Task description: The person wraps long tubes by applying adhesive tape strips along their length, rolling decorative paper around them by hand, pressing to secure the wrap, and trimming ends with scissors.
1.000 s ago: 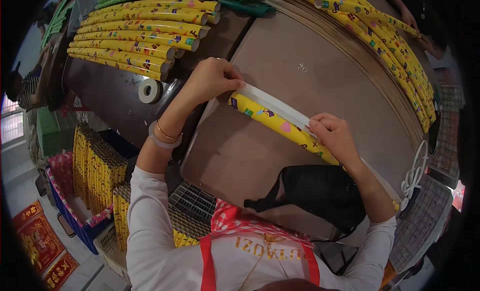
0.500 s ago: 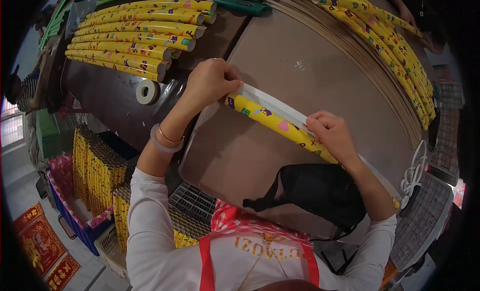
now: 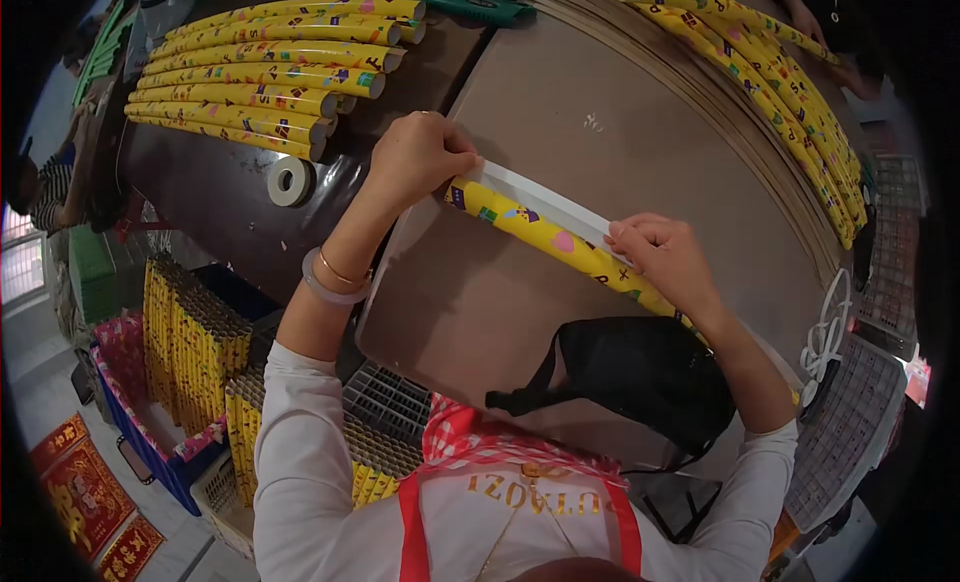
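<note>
A yellow patterned paper tube lies slantwise on the brown table, with a white strip running along its far side. My left hand is closed at the tube's left end, thumb and fingers pinching the end of the white strip. Farther along, my right hand pinches the strip's edge between thumb and fingers, its wrist above the tube. The tube's right part passes under my right forearm and behind a black pouch.
Finished-looking yellow tubes lie at the back left, near a tape roll and a green cutter. Brown strips and more yellow tubes line the far right. A blue crate holds upright tubes. Another person's hand shows at top right.
My right hand's fingers have shifted slightly on the strip, and the pinch looks a little flatter. The left hand keeps its hold. The whole view has moved slightly.
</note>
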`<state>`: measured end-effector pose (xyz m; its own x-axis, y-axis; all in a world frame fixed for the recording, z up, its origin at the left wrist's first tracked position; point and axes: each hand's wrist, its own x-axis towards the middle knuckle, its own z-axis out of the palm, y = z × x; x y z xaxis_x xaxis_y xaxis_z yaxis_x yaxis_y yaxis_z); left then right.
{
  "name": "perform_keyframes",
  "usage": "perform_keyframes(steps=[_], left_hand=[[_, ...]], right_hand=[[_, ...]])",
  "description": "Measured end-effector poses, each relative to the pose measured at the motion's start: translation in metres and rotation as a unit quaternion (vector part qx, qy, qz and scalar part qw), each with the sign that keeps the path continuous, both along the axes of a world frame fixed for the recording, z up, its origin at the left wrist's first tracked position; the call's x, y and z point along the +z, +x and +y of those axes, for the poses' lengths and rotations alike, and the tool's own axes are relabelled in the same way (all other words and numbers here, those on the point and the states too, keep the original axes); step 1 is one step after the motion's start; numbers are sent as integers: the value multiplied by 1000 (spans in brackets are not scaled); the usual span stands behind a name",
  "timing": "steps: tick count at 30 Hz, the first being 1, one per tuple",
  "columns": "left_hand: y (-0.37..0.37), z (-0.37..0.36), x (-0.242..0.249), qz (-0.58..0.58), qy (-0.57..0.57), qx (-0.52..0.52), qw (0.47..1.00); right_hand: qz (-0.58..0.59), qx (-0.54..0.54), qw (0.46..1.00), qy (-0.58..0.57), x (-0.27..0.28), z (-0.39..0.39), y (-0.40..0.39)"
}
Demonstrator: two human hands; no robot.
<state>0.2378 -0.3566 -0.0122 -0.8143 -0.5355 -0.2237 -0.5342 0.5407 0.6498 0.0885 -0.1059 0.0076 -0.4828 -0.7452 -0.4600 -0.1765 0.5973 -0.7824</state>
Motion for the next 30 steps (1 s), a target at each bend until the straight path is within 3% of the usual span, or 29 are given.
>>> perform_keyframes(steps=[2,18,20,30], left_hand=[[-1,1,2,0,3,-7,1000],[1,1,1,11,24,-1,1000],[1,-2,-4,22,26,-8,999],[0,0,0,-3,33,-1,999]], right_hand=[[67,21,997,12,6,0,1],[48,-57,997,34,12,68,-17],[163,-17,984,63,12,69,-14],[343,28,935,89,6,63,-3]])
